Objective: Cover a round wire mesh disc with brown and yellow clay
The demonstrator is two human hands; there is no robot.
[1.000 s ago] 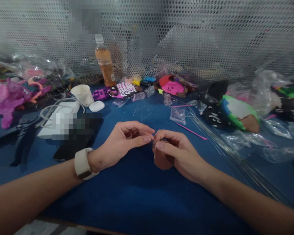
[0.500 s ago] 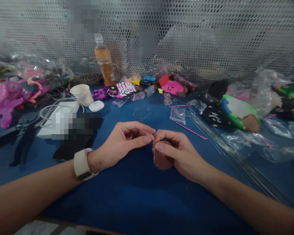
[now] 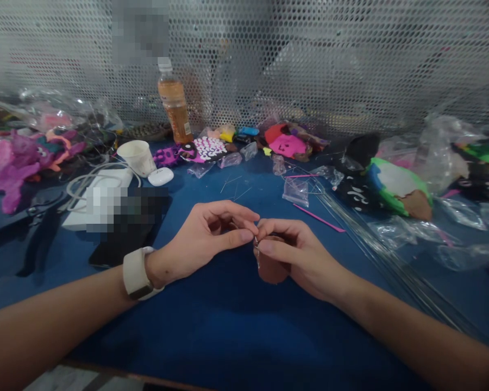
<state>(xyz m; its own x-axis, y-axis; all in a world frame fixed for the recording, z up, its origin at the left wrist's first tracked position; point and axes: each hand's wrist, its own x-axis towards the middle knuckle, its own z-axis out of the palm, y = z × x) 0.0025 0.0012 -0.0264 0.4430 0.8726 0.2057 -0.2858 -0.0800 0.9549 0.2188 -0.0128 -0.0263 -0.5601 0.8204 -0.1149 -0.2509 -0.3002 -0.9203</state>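
Note:
My right hand (image 3: 305,252) grips a rounded brown piece of modelling clay (image 3: 272,270), its thumb on the near face and its fingers curled behind. Along the left edge of the clay runs a thin shiny strand (image 3: 257,251) that looks like wire. My left hand (image 3: 212,231), with a white watch on the wrist, pinches thumb and fingertips together right at the clay's upper left edge. Whatever lies between those left fingertips is too small to make out. Both hands are raised above the blue tabletop (image 3: 228,326), and their fingertips meet.
Long thin wires (image 3: 375,255) lie to the right beside a pink modelling tool (image 3: 320,218). Short wire bits (image 3: 240,194) lie beyond my hands. A dark phone (image 3: 126,239), pliers (image 3: 38,233), paper cup (image 3: 136,157), drink bottle (image 3: 175,108) and colourful clay figures (image 3: 399,184) surround the workspace.
My left fingertips have shifted very slightly at the clay's edge, and the brown clay has tilted a little in my right hand. Everything else stays put.

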